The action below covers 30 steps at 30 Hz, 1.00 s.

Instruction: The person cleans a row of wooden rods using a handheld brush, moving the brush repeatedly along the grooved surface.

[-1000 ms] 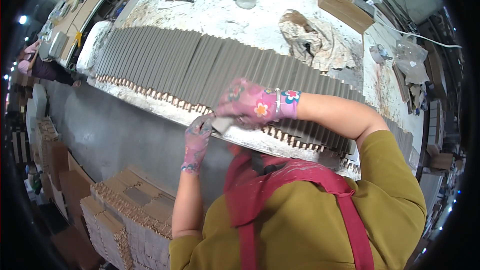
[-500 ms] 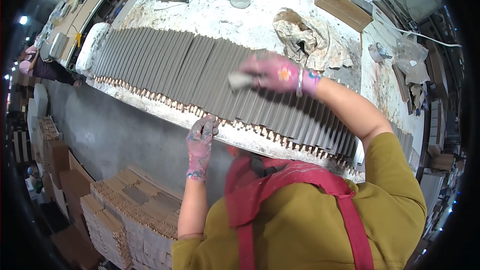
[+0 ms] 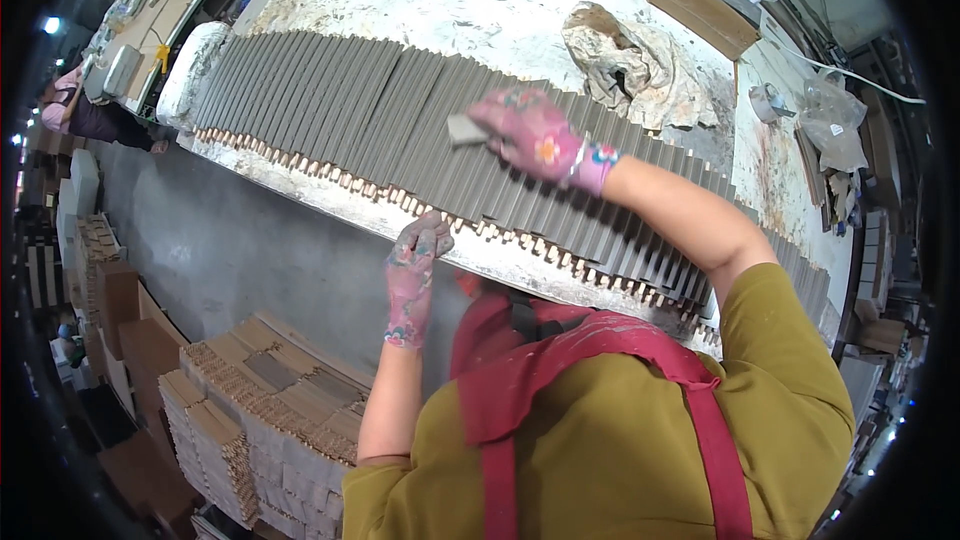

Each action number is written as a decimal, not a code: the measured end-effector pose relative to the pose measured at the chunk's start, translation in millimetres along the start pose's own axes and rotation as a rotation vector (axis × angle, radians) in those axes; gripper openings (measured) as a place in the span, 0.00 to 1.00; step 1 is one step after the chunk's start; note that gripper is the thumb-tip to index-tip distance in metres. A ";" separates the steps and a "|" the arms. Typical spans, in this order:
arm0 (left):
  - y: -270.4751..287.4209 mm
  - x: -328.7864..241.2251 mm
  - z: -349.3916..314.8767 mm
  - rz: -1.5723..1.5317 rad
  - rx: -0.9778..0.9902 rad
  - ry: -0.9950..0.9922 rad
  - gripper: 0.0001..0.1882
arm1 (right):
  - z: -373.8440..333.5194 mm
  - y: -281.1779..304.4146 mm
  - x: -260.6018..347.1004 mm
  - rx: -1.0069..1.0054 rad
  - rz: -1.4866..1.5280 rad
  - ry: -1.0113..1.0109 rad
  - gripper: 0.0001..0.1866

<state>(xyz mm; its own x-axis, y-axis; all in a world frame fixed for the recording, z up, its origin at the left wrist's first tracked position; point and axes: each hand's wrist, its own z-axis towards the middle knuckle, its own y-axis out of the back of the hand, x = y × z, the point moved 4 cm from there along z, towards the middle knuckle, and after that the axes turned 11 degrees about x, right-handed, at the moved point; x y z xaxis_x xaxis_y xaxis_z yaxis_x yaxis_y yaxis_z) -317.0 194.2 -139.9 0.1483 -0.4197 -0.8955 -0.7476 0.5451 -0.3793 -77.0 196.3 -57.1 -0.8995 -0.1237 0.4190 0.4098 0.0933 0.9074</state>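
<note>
The worktop (image 3: 430, 10) carries a long row of grey strips (image 3: 320, 105) that follows its near edge from the near left corner toward the right end. Each strip's long axis runs crosswise to that edge, with pale peg-like ends (image 3: 345, 180) pointing at the wearer.

The right hand (image 3: 530, 135) is over the middle of the row, set back from the near edge, its fingers closed around one end of a pale block (image 3: 466, 130). The left hand (image 3: 415, 245) is at the near edge, fingers curled in against the peg-like ends; whether it grips one cannot be told.

Governing relation: the block projects leftward from the right fingertips, its longer side lying across the strips. From the left hand it lies toward the far edge and slightly right, well apart. The left hand is nearer the peg-like ends, the right hand nearer the strips' far ends. Firm contact between block and strips cannot be confirmed.

Compared with one second earlier, the block is away from the near edge, where it was beside the left fingers. The left hand remains at that edge.
</note>
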 end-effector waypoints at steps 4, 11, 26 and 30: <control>5.9 2.7 -3.0 -0.028 0.016 0.026 0.18 | -31.4 -18.7 55.9 0.232 -0.066 0.305 0.24; -4.9 -0.9 -2.9 -0.083 0.030 0.011 0.21 | -6.4 -10.7 18.6 -0.073 0.036 0.130 0.22; -19.1 7.4 4.0 0.152 0.108 0.260 0.14 | -46.1 -4.4 -8.0 -0.001 -0.135 0.086 0.18; -19.6 4.1 -0.4 0.114 0.139 0.224 0.15 | -36.3 20.8 -8.4 0.009 0.066 -0.002 0.16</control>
<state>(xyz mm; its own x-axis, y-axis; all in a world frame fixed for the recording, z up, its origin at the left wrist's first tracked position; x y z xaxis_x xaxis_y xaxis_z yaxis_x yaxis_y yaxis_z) -302.0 181.5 -136.1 -0.0896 -0.4918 -0.8661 -0.6527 0.6858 -0.3219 -55.5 163.4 -40.5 -0.8711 -0.1146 0.4775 0.4665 0.1104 0.8776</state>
